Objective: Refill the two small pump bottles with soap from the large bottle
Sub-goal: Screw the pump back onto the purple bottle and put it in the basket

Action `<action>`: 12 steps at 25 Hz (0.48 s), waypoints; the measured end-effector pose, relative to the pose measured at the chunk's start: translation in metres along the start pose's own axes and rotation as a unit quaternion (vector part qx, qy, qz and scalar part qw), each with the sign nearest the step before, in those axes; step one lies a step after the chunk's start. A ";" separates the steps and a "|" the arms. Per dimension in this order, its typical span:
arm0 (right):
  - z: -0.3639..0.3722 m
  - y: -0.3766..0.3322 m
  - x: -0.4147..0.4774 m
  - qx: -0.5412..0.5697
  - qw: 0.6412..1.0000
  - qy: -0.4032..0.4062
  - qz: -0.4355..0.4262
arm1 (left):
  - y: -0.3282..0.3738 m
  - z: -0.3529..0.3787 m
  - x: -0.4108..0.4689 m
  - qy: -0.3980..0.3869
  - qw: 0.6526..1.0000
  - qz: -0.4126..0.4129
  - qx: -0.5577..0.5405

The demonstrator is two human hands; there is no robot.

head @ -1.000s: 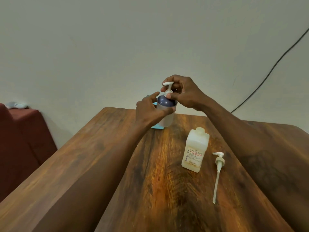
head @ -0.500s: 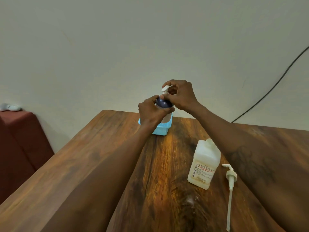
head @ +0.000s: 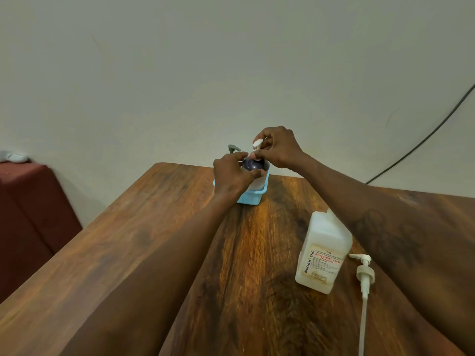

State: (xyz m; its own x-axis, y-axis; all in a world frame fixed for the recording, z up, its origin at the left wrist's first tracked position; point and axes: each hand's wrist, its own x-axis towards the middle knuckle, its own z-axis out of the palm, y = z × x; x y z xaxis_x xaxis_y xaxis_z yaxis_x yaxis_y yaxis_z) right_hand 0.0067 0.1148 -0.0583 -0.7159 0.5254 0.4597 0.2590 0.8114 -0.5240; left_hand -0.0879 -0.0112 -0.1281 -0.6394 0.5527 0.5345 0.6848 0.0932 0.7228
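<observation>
Since a second ago the view has tipped, so the large bottle [head: 323,253] now sits lower toward the table's near right. A grey pump top [head: 233,148] has also come into sight behind the left hand [head: 231,176], and I take it for the second small bottle. Both hands stay on the small pump bottle [head: 254,165], which stands in the light-blue basket [head: 253,197] at the middle of the far edge. The left hand is curled round the bottle's dark shoulder. The right hand [head: 280,147] pinches the stem just under the white pump head [head: 257,143]. It looks like a twist at the collar, though I cannot tell whether on or off. The main risk is that the light basket turns or skids with the bottle if the left hand slackens, which could tip both small bottles. A pump left cross-threaded would leak later. The right forearm also passes close over the large bottle, whose mouth is hidden behind it, so a dropped elbow could knock the bottle over. Just to its right lies a loose pump [head: 365,274], its long tube pointing at the near edge, where it may smear soap. The table [head: 154,240] is dark, glossy wood with rounded far corners, set against a plain pale wall [head: 231,60]. A black cable [head: 424,140] slants down the wall at the right, and maroon furniture [head: 30,214] stands off the left edge.
</observation>
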 end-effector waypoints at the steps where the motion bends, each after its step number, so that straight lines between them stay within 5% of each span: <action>1: 0.001 0.001 0.001 -0.001 1.000 -0.014 0.010 | -0.002 0.000 -0.001 -0.006 1.000 0.005 0.000; 12: 0.000 0.000 0.009 -0.017 0.993 -0.082 0.079 | 0.004 0.010 -0.004 -0.006 0.999 -0.027 0.034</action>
State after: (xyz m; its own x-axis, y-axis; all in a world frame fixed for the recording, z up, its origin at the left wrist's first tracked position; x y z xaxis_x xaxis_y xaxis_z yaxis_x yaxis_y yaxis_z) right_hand 0.0001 0.1194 -0.0542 -0.7590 0.6014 0.2494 0.3973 0.7314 -0.5543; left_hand -0.0790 -0.0049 -0.1319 -0.6724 0.5554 0.4892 0.6715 0.1797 0.7189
